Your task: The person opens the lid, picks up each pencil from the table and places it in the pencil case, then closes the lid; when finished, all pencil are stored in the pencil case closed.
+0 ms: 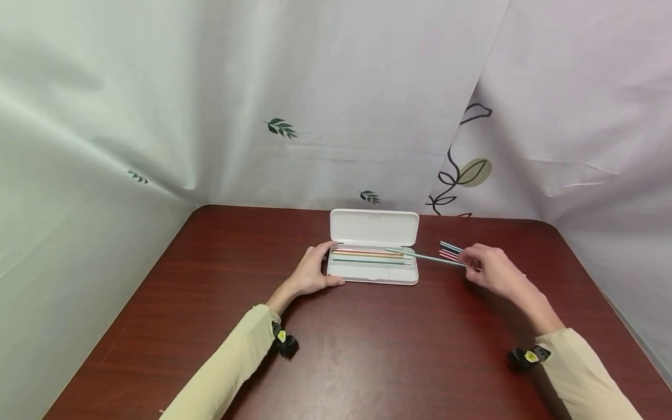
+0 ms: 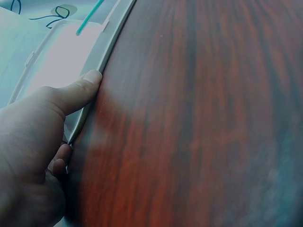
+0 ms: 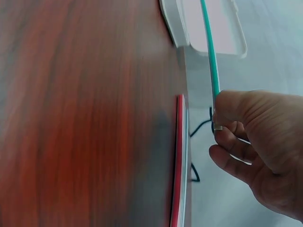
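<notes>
A white pencil case (image 1: 374, 282) lies with its lid (image 1: 374, 227) raised at the back. My left hand (image 1: 313, 271) grips its left end, the thumb (image 2: 87, 85) along the front rim and fingers toward the hinge side. Inside lie several thin pencils, among them an orange one (image 1: 362, 254) and a green one (image 1: 362, 262). To the right, my right hand (image 1: 488, 265) pinches another green pencil (image 1: 430, 257) near one end. The pencil's far end reaches over the case's right part. Just behind that hand, several pencils (image 1: 450, 254) rest on the table, partly hidden by the fingers.
The dark reddish wooden table (image 1: 357, 350) extends in front of the case. A pale curtain (image 1: 325, 105) with leaf prints hangs right behind the table's back edge and along both sides. Each wrist carries a small black camera (image 1: 286, 344).
</notes>
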`<state>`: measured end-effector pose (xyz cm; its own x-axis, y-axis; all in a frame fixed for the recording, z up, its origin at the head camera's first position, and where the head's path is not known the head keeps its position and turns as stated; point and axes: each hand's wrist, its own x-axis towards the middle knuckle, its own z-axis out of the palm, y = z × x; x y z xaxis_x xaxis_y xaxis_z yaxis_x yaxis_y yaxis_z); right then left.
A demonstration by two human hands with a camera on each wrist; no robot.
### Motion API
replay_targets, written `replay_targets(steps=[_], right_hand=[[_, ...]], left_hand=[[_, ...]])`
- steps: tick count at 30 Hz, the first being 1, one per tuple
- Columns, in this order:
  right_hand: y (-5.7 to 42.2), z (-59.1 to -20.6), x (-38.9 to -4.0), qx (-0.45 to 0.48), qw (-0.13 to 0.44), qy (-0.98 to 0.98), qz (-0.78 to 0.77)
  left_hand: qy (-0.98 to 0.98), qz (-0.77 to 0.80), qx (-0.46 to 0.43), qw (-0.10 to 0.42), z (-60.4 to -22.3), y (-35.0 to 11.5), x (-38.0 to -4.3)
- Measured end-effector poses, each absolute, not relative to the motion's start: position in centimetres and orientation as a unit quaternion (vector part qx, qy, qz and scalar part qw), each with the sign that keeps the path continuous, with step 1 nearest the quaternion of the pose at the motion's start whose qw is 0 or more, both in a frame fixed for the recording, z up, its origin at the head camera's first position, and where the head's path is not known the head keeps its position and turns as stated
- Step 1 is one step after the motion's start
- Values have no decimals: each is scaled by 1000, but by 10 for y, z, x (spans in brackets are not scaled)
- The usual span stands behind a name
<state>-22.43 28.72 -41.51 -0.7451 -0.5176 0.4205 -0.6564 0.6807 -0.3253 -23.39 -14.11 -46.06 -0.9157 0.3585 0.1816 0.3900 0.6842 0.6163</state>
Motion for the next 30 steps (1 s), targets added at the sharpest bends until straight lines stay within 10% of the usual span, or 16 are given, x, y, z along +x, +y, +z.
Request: replay_targets(steps=[30], right_hand=[[209, -413, -252, 338, 77, -905, 248]], left_hand=[[-917, -341, -203, 28, -460, -141, -232]])
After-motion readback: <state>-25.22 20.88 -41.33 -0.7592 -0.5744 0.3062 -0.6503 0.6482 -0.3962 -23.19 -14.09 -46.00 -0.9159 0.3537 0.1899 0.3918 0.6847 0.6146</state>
